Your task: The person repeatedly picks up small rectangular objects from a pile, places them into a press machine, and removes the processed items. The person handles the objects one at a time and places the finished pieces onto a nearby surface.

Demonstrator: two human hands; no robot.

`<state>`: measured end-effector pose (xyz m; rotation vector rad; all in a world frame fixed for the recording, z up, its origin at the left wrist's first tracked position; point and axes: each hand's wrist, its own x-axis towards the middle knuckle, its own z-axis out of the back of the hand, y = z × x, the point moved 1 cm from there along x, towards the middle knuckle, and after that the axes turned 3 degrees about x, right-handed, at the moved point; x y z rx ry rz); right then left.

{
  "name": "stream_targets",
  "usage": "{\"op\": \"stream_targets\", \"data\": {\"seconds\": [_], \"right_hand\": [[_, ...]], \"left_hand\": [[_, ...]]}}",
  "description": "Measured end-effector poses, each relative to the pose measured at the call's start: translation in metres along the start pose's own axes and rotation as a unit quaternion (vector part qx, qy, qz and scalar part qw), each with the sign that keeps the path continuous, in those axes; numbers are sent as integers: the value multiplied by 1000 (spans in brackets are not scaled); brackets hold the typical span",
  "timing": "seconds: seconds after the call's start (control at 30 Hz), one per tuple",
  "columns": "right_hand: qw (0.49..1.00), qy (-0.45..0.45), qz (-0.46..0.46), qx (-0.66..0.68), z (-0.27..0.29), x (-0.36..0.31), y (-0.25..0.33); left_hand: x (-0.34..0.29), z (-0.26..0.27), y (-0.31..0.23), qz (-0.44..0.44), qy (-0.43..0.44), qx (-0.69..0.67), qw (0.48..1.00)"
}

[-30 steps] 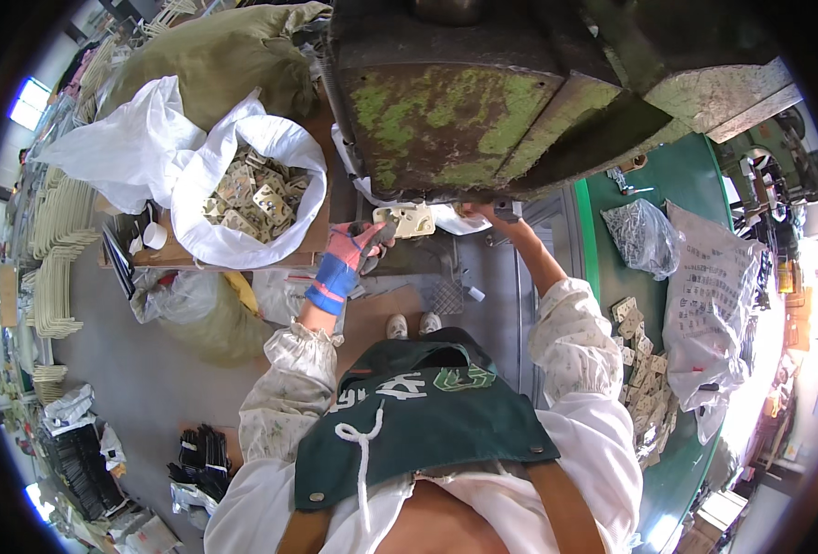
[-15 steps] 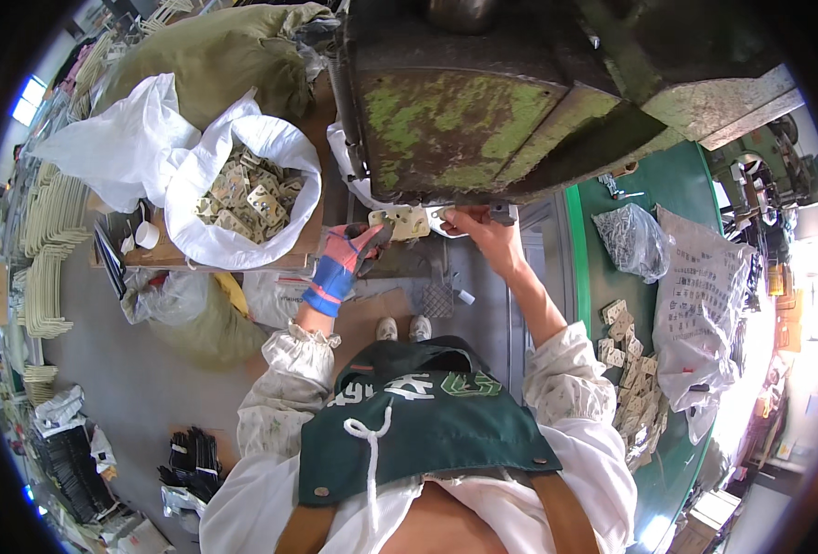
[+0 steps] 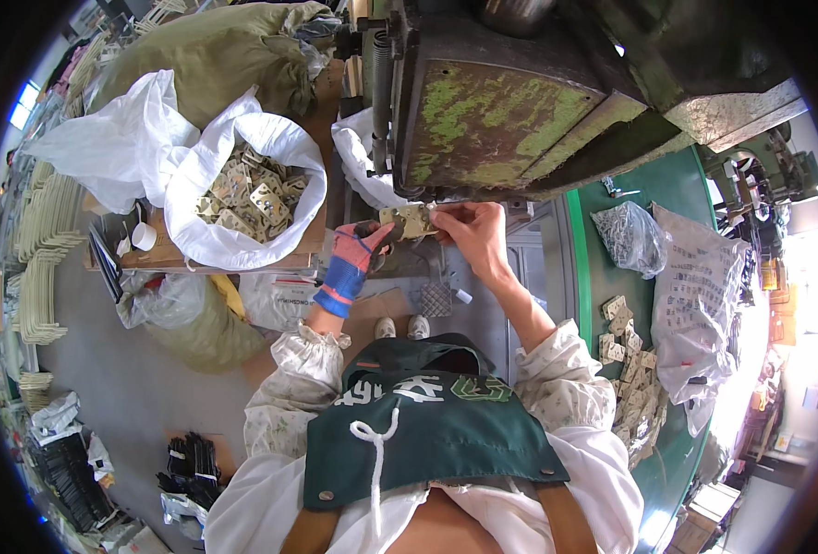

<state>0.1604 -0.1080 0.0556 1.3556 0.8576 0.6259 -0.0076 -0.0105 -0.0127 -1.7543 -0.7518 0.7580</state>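
Note:
My left hand (image 3: 353, 258), in a pink and blue glove with dark fingertips, grips the left end of a flat yellowish metal plate (image 3: 407, 221) with holes and small fittings. At the plate's right end are the pinched fingertips of my bare right hand (image 3: 479, 236). Whether they hold the plate itself or a small part against it cannot be made out. Both hands are just below the front lower edge of a worn green machine (image 3: 492, 125). To the left, an open white sack (image 3: 312, 198) is full of similar plates (image 3: 252, 198).
On the right, a green table (image 3: 677, 475) bears a heap of plates (image 3: 638, 392), a clear bag of small metal parts (image 3: 629, 238) and a printed sack (image 3: 695, 305). A large olive sack (image 3: 210, 55) lies behind the white one. Another full sack (image 3: 196, 323) stands on the floor.
My right hand's fingertips have come left from beside the plate to its right end. My left hand and plate have shifted slightly right. The machine appears further right in the picture.

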Motion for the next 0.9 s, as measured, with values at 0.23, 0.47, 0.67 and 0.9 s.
{"op": "stream_targets", "data": {"seconds": [0.23, 0.47, 0.67, 0.9], "right_hand": [[977, 13, 7, -211, 18, 9, 11], [993, 41, -104, 39, 23, 9, -22], [987, 66, -123, 76, 9, 0, -9], [985, 36, -146, 86, -1, -2, -23]], "left_hand": [[11, 6, -3, 99, 3, -33, 995], [5, 7, -6, 117, -3, 0, 993], [0, 8, -13, 132, 1, -5, 991], [9, 9, -9, 82, 37, 28, 996]]}}
